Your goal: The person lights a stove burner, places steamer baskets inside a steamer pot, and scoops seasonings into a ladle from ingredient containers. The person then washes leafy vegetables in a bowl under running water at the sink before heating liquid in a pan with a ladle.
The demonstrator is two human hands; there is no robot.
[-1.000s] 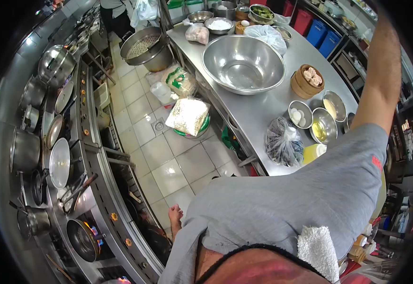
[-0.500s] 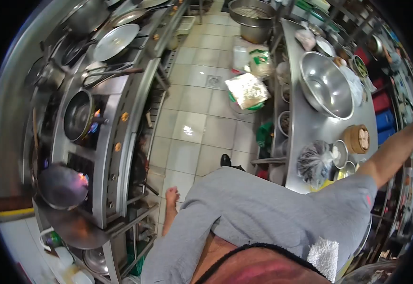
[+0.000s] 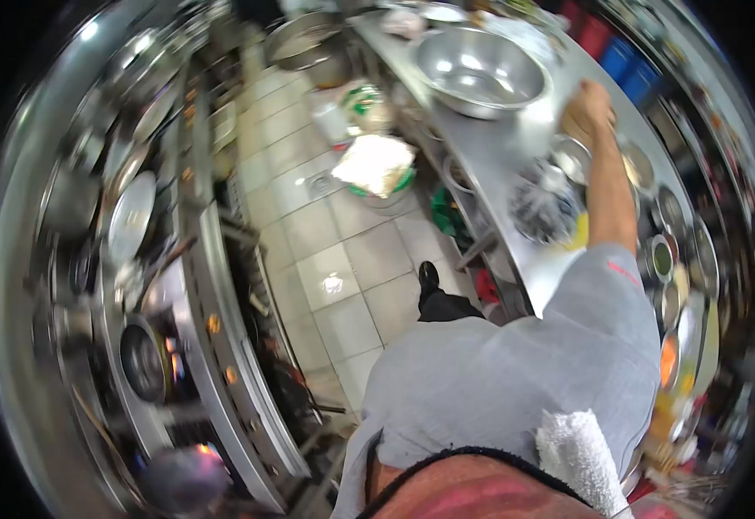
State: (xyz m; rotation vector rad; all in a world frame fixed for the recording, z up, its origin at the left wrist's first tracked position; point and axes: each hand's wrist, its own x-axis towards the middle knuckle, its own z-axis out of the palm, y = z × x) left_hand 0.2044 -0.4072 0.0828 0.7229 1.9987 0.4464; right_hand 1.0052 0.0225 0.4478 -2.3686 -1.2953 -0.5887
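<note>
Right hand (image 3: 597, 105) over blurred, round bamboo steamer (image 3: 573, 123), on steel table (image 3: 481, 143) near large metal bowl (image 3: 481, 73). Cannot tell finger spread or contact. Probably light, fairly stiff, not slippery; best held level by 2 opposite sides. No left hand in view.

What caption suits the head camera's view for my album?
Right hand at a bamboo steamer, near a wide steel bowl.

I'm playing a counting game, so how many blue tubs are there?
2. The first blue tub is beyond the steel table, beside a red tub; the second blue tub is next to it. More may be hidden.
</note>
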